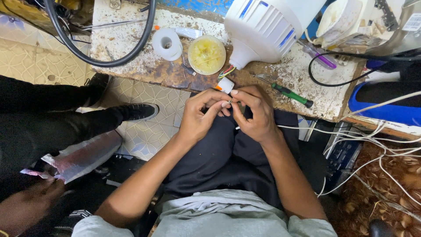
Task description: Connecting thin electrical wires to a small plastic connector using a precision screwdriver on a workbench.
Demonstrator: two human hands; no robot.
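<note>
Tape roll [167, 44] left of dish [206, 54] on surface [302, 83]; lamp bulb [267, 28] right of dish; screwdriver [291, 94] before bulb; both hands [228, 112] below edge, pinching probably wire.

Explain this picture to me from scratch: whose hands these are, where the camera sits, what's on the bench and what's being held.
There is one picture, taken by a camera worn on a seated person's head, looking down at their lap. The left hand and right hand meet just below the bench edge, fingers pinching something tiny between them; it is too small to name. On the worn wooden bench lie a large white lamp bulb with coloured wires at its base, a round tub of yellow paste, a roll of white tape and a green-handled screwdriver. White cables trail to the right. At left, another person's dark trouser leg and shoe.
</note>
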